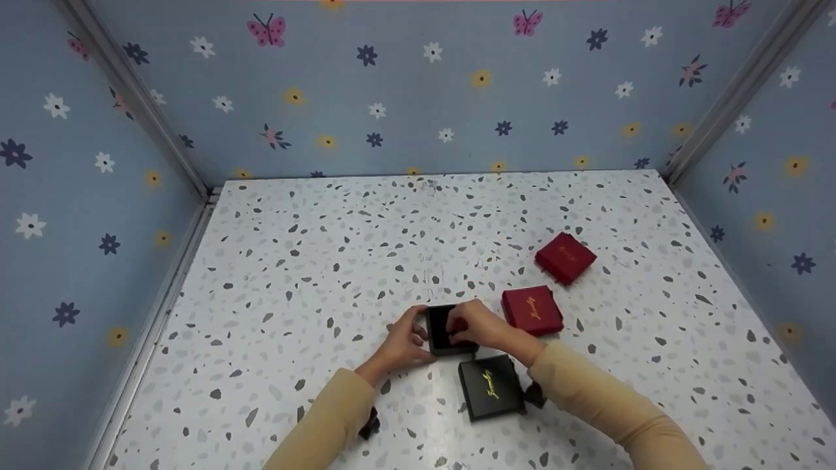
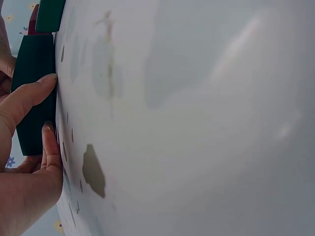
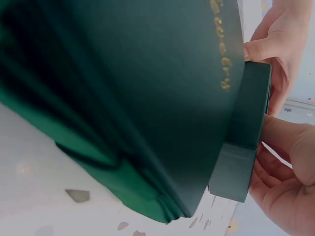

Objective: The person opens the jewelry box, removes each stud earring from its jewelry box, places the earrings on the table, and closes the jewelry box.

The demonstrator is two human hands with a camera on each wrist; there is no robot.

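An open dark green jewelry box [image 1: 441, 351] with a dark inside lies on the speckled table. My left hand [image 1: 401, 343] grips its left side, and in the left wrist view the thumb and a finger press on the green side wall [image 2: 34, 118]. The right hand [image 1: 480, 323] reaches into the box with bent fingers; whether they pinch anything is hidden. Just in front of it lies a dark green square jewelry box or lid [image 1: 491, 387] with gold lettering; the right wrist view shows green ribbon [image 3: 140, 194] along its edge.
Two red jewelry boxes with gold lettering stand to the right: the nearer red box [image 1: 532, 310] beside my right wrist, the farther red box [image 1: 565, 258] behind it. Flowered blue panels [image 1: 418, 85] enclose the white speckled table [image 1: 294, 261] at the back and sides.
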